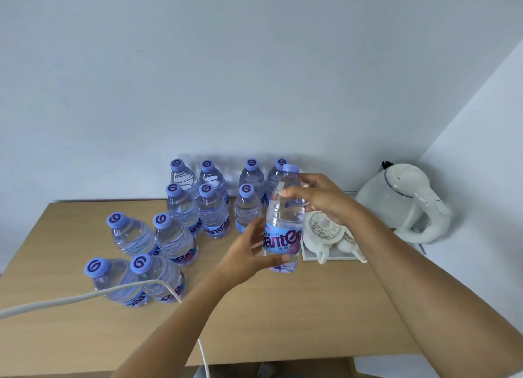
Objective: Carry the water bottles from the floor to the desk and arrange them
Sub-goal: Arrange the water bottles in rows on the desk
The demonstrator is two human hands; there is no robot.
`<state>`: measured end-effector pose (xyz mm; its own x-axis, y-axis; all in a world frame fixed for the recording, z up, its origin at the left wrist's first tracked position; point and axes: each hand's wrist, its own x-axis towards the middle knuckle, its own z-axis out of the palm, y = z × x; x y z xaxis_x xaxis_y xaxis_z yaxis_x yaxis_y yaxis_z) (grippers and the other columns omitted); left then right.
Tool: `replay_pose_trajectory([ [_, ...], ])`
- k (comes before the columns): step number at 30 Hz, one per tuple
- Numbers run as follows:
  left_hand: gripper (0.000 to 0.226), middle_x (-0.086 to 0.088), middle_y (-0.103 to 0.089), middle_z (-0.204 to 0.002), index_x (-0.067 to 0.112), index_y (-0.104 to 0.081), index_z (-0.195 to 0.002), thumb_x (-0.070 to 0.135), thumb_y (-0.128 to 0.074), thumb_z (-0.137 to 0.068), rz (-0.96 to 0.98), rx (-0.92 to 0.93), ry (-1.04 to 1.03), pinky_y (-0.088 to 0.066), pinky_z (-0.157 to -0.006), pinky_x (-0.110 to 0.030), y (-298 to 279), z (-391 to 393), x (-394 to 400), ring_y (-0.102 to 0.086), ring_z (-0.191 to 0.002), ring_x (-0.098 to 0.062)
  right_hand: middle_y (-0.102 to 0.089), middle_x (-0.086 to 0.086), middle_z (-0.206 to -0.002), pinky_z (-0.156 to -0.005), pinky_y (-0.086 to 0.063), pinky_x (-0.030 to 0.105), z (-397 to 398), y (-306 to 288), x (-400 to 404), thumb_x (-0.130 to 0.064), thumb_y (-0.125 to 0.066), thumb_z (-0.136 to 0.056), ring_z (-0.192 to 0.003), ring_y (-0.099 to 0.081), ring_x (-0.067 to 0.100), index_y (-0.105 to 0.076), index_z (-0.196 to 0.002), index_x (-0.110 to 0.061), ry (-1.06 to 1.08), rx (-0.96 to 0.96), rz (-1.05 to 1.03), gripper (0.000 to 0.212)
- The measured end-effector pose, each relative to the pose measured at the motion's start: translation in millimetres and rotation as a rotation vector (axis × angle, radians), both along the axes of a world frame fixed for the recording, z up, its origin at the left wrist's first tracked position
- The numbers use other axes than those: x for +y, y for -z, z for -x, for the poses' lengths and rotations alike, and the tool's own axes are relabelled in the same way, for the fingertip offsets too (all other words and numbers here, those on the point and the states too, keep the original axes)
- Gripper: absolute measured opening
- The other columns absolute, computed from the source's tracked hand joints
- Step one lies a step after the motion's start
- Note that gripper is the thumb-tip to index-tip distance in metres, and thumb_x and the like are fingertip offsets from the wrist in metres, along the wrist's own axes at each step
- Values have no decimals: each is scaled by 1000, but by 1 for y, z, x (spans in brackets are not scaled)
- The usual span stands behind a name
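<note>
Tan wooden desk (254,315) already carries eleven clear purple-capped water bottles (181,208). My left hand (246,253) and right hand (325,199) both grip a twelfth clear purple-capped bottle (283,222), unplaced.

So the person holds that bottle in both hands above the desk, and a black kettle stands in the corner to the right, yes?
Not quite: the head view shows the kettle is white, not black. Both the left hand and right hand do hold the bottle above the desk.

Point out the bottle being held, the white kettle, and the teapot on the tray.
held bottle (283,237): head view, on its blue label.
white kettle (407,199): head view, on its body below the lid.
teapot (322,227): head view, on its patterned lid.
</note>
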<state>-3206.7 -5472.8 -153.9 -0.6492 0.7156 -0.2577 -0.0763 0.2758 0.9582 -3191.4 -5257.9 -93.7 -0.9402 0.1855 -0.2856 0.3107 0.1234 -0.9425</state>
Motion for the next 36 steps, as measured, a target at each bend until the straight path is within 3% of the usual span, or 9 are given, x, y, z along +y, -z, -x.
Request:
replay_pose_trajectory([
  [3, 56, 5, -70, -116, 23, -56, -122, 15, -83, -73, -38, -89, 5, -54, -89, -22, -1, -5, 7, -65, -109, -10, -75, 3, -107, -84, -54, 32, -1, -6, -3, -22, -71, -84, -98, -72, 14, -71, -105, -18, -23, -10, 57, 21],
  [5, 53, 2, -72, -108, 19, -61, -116, 12, -85, -70, -50, -95, -76, -55, -79, -20, 1, -9, 10, -68, -99, -9, -75, -1, -106, -71, -50, 24, -2, -5, -5, -21, -70, -86, -90, -72, 9, -69, -100, -26, -56, -8, 75, 15],
  [10, 53, 16, -70, -87, 26, -60, -104, 21, -90, -61, 13, 64, -256, -47, -59, -8, 12, -19, 24, -65, -76, 8, -74, -2, -107, -78, -56, 28, -8, 13, -7, -22, -77, -84, -97, -72, 14, -60, -121, -23, 14, 59, 94, 41],
  [16, 70, 13, -68, -99, 26, -54, -113, 36, -90, -53, 96, 121, -372, -56, -75, -27, 30, -27, 39, -66, -90, -4, -72, -24, -78, -54, -49, 9, -8, 21, -6, -20, -81, -79, -72, -69, -7, -65, -107, -32, 31, 58, 29, 34],
  [19, 69, 20, -66, -98, 28, -53, -117, 29, -90, -58, 58, 120, -358, -49, -67, -7, 38, -24, 41, -60, -88, 12, -75, -13, -85, -64, -55, 21, -2, 26, -3, -20, -85, -73, -80, -72, 4, -66, -108, -23, 95, 81, -15, 40],
  [22, 67, 23, -65, -100, 27, -52, -122, 24, -88, -65, 43, 119, -335, -45, -64, -1, 46, -19, 42, -59, -88, 17, -74, 4, -103, -82, -60, 41, 2, 35, -2, -25, -88, -67, -95, -72, 20, -67, -107, -20, 154, 65, -69, 46],
  [26, 62, 28, -62, -98, 27, -51, -118, 25, -86, -68, 85, 116, -331, -45, -65, -1, 55, -9, 50, -62, -90, 10, -73, 5, -101, -84, -59, 40, 6, 47, -3, -27, -88, -68, -89, -71, 16, -68, -101, -22, 178, 81, -158, 39],
  [32, 73, 2, -65, -119, 15, -47, -128, 26, -86, -67, 184, 138, -331, -53, -91, -39, 74, 8, 72, -62, -109, -18, -67, -14, -92, -66, -46, 10, 12, 58, -2, -27, -88, -68, -68, -59, -11, -63, -106, -24, 139, 82, -259, 46],
  [36, 75, -5, -63, -121, 11, -45, -130, 18, -85, -67, 241, 176, -359, -52, -90, -39, 83, 17, 84, -61, -110, -24, -66, -5, -109, -79, -51, 22, 15, 66, 2, -25, -89, -68, -86, -61, 4, -58, -116, -20, 113, 63, -288, 58],
])
